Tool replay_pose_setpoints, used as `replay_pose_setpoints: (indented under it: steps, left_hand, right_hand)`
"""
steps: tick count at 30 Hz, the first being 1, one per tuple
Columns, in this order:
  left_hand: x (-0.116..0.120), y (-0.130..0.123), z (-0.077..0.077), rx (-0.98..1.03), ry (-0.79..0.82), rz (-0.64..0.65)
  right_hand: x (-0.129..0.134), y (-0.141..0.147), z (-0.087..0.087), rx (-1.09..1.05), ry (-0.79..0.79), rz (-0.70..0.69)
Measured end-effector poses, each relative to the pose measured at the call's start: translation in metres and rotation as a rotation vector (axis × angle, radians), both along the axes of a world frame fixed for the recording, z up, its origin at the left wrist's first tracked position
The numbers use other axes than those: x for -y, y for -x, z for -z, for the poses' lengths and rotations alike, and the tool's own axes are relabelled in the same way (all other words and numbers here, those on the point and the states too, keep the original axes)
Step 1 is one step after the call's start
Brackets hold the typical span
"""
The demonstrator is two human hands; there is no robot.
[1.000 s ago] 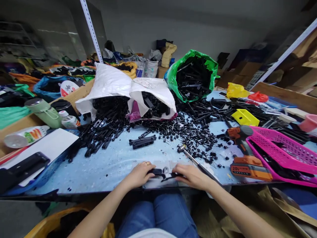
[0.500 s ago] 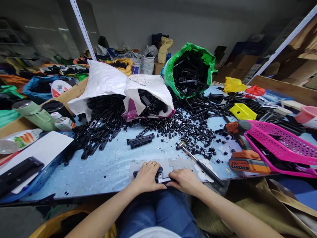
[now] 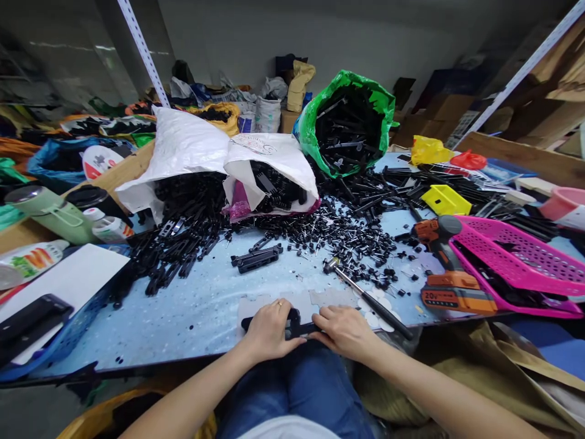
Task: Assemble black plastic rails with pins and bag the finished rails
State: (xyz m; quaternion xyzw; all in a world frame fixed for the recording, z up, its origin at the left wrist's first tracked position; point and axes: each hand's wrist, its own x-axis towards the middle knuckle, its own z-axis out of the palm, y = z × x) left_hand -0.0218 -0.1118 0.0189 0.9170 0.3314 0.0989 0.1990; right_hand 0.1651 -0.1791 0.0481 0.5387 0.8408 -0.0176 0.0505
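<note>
Close to the table's front edge, my left hand (image 3: pixel 270 329) is closed over a black plastic part (image 3: pixel 294 323), whose ends show on both sides of the fingers. Just to its right my right hand (image 3: pixel 342 329) is closed with the fingertips on a dark narrow piece (image 3: pixel 307 330) that meets the part. Much of both pieces is hidden under my hands. A grey plate (image 3: pixel 333 297) lies beneath and behind them. Beyond, a pair of black bars (image 3: pixel 258 258) rests on the blue tabletop, and a hammer (image 3: pixel 365 297) lies at an angle to the right.
Loose black pins (image 3: pixel 347 241) spread across the middle. White sacks (image 3: pixel 269 177) and a green bag (image 3: pixel 347 128) of black parts stand behind. A cordless drill (image 3: pixel 450 268) and a pink basket (image 3: pixel 516 262) are at right. A green flask (image 3: pixel 50 213) and a phone (image 3: pixel 34 323) lie left.
The bright metal strip seen between my hands is no longer visible; a dark piece shows there now. My right hand has tilted slightly, its fingers pressing nearer the black part.
</note>
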Motion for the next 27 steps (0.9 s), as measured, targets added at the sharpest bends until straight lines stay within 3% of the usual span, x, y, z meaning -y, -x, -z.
replay_pose_setpoints:
  steps: [7,13,17,21,27]
  left_hand:
    - [0.002,0.006,0.007,0.148,-0.058,-0.016]
    - [-0.005,-0.004,0.005,0.102,0.081,-0.062]
    - [-0.018,-0.014,0.005,0.073,0.33,-0.257]
    - [-0.033,-0.023,0.013,0.053,0.56,-0.366]
    - [-0.032,-0.023,0.015,0.094,0.569,-0.348]
  right_hand:
    - [-0.01,0.003,-0.016,0.023,-0.014,-0.085]
    - [-0.028,-0.018,0.019,-0.108,0.062,-0.017]
    - [-0.02,-0.021,0.041,-0.277,-0.014,0.106]
    - [-0.013,-0.015,0.046,-0.424,-0.035,0.185]
    - [-0.02,-0.001,0.05,-0.796,-0.007,0.277]
